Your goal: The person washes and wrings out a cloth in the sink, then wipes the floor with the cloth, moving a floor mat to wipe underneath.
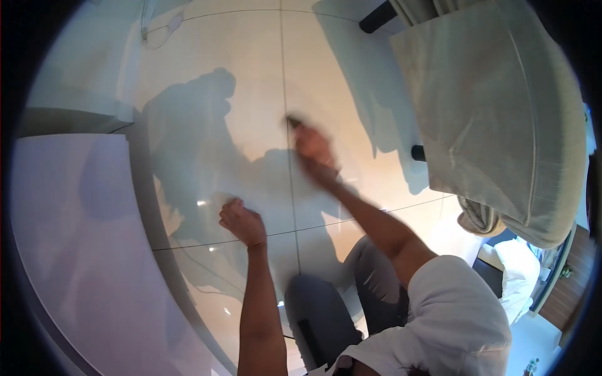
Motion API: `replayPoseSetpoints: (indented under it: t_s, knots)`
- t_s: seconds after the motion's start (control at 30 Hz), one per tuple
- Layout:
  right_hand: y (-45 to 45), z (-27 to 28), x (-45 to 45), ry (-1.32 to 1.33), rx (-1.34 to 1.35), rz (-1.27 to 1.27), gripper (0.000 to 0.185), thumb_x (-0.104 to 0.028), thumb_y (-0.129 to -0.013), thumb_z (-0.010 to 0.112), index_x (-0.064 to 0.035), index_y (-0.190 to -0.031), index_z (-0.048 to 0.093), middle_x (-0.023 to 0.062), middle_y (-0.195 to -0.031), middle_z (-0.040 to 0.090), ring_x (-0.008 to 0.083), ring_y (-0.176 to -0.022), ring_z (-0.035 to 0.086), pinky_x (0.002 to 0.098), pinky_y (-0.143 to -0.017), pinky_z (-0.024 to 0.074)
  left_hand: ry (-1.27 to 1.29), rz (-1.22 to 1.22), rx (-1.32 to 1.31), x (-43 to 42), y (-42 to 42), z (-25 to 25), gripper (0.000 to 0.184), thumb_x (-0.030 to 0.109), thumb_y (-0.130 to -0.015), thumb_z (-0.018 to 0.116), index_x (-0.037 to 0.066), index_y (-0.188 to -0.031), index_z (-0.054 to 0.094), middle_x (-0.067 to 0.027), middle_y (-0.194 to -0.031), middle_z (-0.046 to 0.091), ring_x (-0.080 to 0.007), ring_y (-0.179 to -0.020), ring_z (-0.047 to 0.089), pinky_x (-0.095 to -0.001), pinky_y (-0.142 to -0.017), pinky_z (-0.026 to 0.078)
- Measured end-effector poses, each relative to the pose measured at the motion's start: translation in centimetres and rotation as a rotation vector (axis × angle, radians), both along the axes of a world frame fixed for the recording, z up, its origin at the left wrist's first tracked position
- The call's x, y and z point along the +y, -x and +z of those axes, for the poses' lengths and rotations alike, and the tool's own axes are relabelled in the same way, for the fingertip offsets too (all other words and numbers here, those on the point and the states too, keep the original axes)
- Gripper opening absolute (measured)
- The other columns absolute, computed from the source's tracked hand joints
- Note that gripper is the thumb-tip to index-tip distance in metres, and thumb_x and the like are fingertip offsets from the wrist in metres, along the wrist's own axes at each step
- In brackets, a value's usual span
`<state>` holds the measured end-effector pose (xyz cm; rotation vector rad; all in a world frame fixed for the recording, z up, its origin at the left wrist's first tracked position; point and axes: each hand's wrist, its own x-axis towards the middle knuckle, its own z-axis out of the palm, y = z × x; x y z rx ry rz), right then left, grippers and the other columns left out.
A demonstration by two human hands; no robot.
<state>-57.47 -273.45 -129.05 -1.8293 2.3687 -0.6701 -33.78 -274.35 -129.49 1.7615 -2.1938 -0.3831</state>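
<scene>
My right hand [316,147] is smeared by motion over the tiled floor [251,37], its fingers closed round something. A small dark object [293,121] sticks out past the fingers; its kind is too blurred to make out. Lower and to the left, my left hand [243,222] is curled, its back toward me. Its palm is hidden, so whether it holds anything does not show. Both hands are above the floor between my knees and the wall side, apart from each other.
A low white cabinet or bench [81,219] runs along the left. At the right stands a sofa with a grey-beige cover [483,113] and dark legs [376,17]. A thin white cable [174,24] lies at the top left. My bent knees [320,307] are below.
</scene>
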Motion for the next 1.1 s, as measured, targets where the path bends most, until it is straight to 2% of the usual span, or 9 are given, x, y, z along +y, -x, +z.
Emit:
replayPoseSetpoints:
  t_s: [0.13, 0.23, 0.27, 0.3, 0.4, 0.67, 0.93, 0.97, 1.1]
  knots:
    - [-7.8, 3.8, 5.7, 0.034, -0.155, 0.685, 0.033, -0.021, -0.086, 0.054, -0.0086, -0.117, 0.055, 0.0128, -0.116, 0.056, 0.0251, -0.115, 0.049, 0.0387, -0.098, 0.0386, 0.023, -0.01, 0.09, 0.0, 0.1, 0.9, 0.023, -0.002, -0.072, 0.057, 0.005, -0.093, 0.049, -0.0117, -0.091, 0.05, -0.0316, -0.089, 0.047, -0.0412, -0.078, 0.033]
    - [-2.9, 3.0, 0.4, -0.128, -0.218, 0.648, 0.032, -0.022, -0.087, 0.053, -0.007, -0.116, 0.055, 0.0102, -0.121, 0.055, 0.0266, -0.117, 0.048, 0.0394, -0.101, 0.0343, 0.057, 0.002, 0.025, 0.1, 0.4, 1.1, 0.019, -0.005, -0.076, 0.052, 0.004, -0.092, 0.049, -0.0117, -0.089, 0.049, -0.0311, -0.088, 0.047, -0.0408, -0.078, 0.033]
    - [0.1, 4.9, -3.3, -0.457, -0.466, 0.393, 0.03, -0.019, -0.088, 0.051, -0.0059, -0.115, 0.055, 0.0116, -0.119, 0.056, 0.0282, -0.114, 0.049, 0.0408, -0.099, 0.0351, 0.097, -0.002, 0.002, 0.1, 0.4, 0.8, 0.019, -0.006, -0.076, 0.051, 0.004, -0.092, 0.049, -0.0117, -0.089, 0.049, -0.0312, -0.088, 0.046, -0.0408, -0.077, 0.033]
    - [4.1, 1.2, -5.3, 0.091, -0.161, 0.424, 0.029, -0.015, -0.088, 0.048, -0.0035, -0.114, 0.055, 0.0132, -0.116, 0.057, 0.03, -0.109, 0.051, 0.0421, -0.096, 0.038, 0.106, 0.0, 0.0, 0.1, 0.5, 0.7, 0.017, -0.007, -0.079, 0.048, 0.003, -0.093, 0.047, -0.0124, -0.09, 0.048, -0.0313, -0.087, 0.046, -0.0412, -0.076, 0.033]
    - [18.7, -1.5, -9.5, 0.335, 0.154, -0.048, 0.028, -0.019, -0.089, 0.049, -0.0042, -0.112, 0.055, 0.0158, -0.115, 0.057, 0.0312, -0.105, 0.053, 0.042, -0.094, 0.0381, 0.06, 0.009, -0.01, 0.4, 0.3, 0.7, 0.016, -0.006, -0.08, 0.047, 0.003, -0.093, 0.045, -0.0127, -0.091, 0.047, -0.0306, -0.087, 0.045, -0.0414, -0.076, 0.034]
    - [32.5, -1.9, 9.4, 0.255, 0.356, -0.725, 0.029, -0.021, -0.09, 0.05, -0.0057, -0.114, 0.055, 0.0138, -0.11, 0.059, 0.0323, -0.101, 0.055, 0.0417, -0.089, 0.0424, 0.138, -0.006, -0.045, 0.4, 0.0, -0.1, 0.013, -0.005, -0.084, 0.045, 0.003, -0.093, 0.044, -0.0128, -0.091, 0.046, -0.0307, -0.089, 0.045, -0.0429, -0.077, 0.034]
    - [8.7, -1.6, 3.7, 0.196, 0.138, 0.066, 0.027, -0.013, -0.087, 0.048, -0.0045, -0.113, 0.055, 0.0097, -0.107, 0.06, 0.0264, -0.099, 0.058, 0.0368, -0.08, 0.0477, 0.011, 0.04, -0.029, -0.3, 0.6, 0.6, 0.015, -0.007, -0.078, 0.048, 0.001, -0.091, 0.046, -0.0129, -0.09, 0.049, -0.0317, -0.09, 0.047, -0.0428, -0.077, 0.035]
    - [4.4, 3.6, 3.1, -0.334, -0.084, 0.123, 0.027, -0.014, -0.085, 0.049, -0.0044, -0.11, 0.056, 0.0108, -0.108, 0.059, 0.0276, -0.101, 0.056, 0.0371, -0.087, 0.0446, 0.05, 0.039, -0.082, -0.3, 0.7, 0.6, 0.014, -0.006, -0.076, 0.05, 0.002, -0.087, 0.047, -0.0117, -0.088, 0.049, -0.0314, -0.089, 0.048, -0.043, -0.075, 0.035]
    - [-3.9, 4.5, 11.1, -0.203, 0.056, 0.59, 0.038, -0.029, -0.088, 0.051, -0.0124, -0.123, 0.053, 0.0072, -0.126, 0.052, 0.0211, -0.125, 0.041, 0.0388, -0.109, 0.0238, 0.134, -0.007, -0.135, -0.6, 0.1, -0.4, 0.023, -0.008, -0.073, 0.051, 0.006, -0.091, 0.047, -0.0102, -0.089, 0.05, -0.0307, -0.088, 0.048, -0.0436, -0.072, 0.034]
